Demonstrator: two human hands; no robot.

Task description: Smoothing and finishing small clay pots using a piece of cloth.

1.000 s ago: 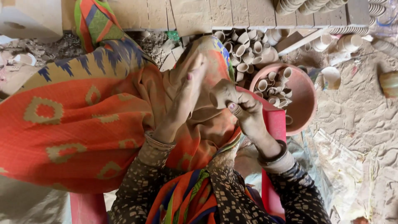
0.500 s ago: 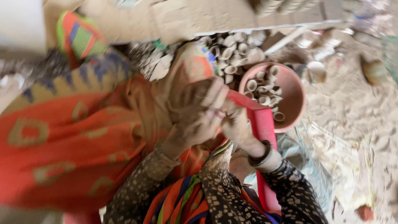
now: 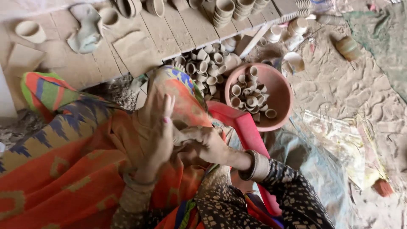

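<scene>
Clay-dusted hands: my left hand is rising flat, fingers spread, holding nothing; my right hand is curling, contents unclear.
Pink bowl: now sitting at two o'clock, farther off.

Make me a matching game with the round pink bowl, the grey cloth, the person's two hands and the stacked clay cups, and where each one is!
Things:
1. round pink bowl
2. crumpled grey cloth
3. left hand and right hand
4. stacked small clay cups

Places:
A. lying on the wooden plank platform, towards the left
B. pressed together over the orange patterned fabric
C. on the sandy ground, filled with little clay cups
D. at the far edge of the platform, top middle

Pairs: 1-C, 2-A, 3-B, 4-D
</scene>
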